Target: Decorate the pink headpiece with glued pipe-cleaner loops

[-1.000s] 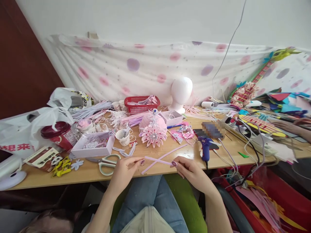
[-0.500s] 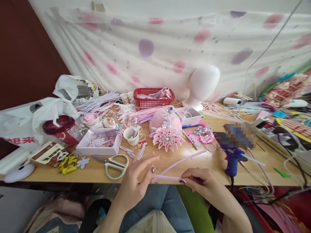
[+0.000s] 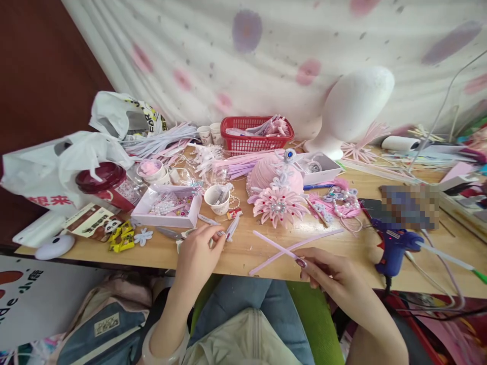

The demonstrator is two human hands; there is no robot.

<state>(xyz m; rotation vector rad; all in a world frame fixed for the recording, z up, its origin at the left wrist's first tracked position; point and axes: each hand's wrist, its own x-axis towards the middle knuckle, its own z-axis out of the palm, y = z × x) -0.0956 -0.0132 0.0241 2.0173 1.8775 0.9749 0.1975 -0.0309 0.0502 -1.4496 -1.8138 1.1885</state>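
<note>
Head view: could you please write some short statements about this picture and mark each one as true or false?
1. The right hand holds a lilac strip. True.
2. The left hand also grips this lilac strip. False: the left hand is apart from it, by the scissors.
3. The red basket stands behind the pink flower. True.
4. The glue gun lies left of the pink flower. False: the glue gun is on its right.

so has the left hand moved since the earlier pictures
Yes: the left hand has moved leftward, judged against the scissors: it was beside their handles and now partly covers them.
</note>
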